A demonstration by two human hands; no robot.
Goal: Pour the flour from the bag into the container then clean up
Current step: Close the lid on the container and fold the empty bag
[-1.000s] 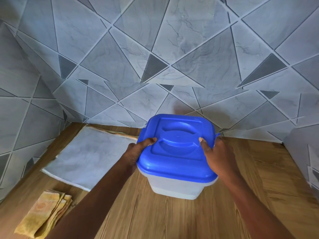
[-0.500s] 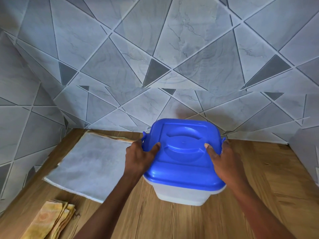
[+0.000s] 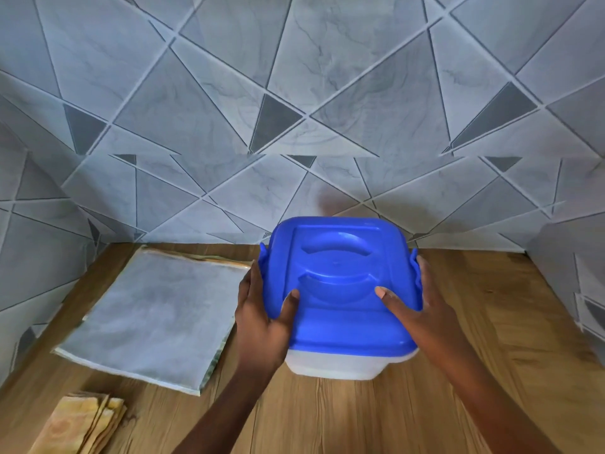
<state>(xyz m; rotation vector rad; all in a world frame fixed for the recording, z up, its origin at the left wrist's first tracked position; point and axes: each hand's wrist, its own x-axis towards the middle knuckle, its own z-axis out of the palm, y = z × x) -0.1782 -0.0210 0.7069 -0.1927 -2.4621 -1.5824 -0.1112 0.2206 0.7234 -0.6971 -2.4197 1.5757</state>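
**A:** What's hidden?

**B:** The container (image 3: 334, 365) at centre frame shows only a pale strip of wall beneath its blue lid (image 3: 340, 283); its contents can't be seen.

**A:** And the hands?

**B:** The left hand (image 3: 262, 319) and right hand (image 3: 422, 312) grip the lid's sides, thumbs on top.

**A:** Surroundings?

**B:** A wooden counter (image 3: 491, 371), a grey geometric tiled wall (image 3: 294, 109), a flat bag (image 3: 154, 316) centre-left, and a folded yellow cloth (image 3: 82, 424) cut off at lower left.

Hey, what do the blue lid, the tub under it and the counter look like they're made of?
Blue lid: glossy moulded plastic, with shaped recesses. Tub: translucent, frosted-looking plastic. Counter: wood grain, matte; whether solid wood or laminate can't be told.
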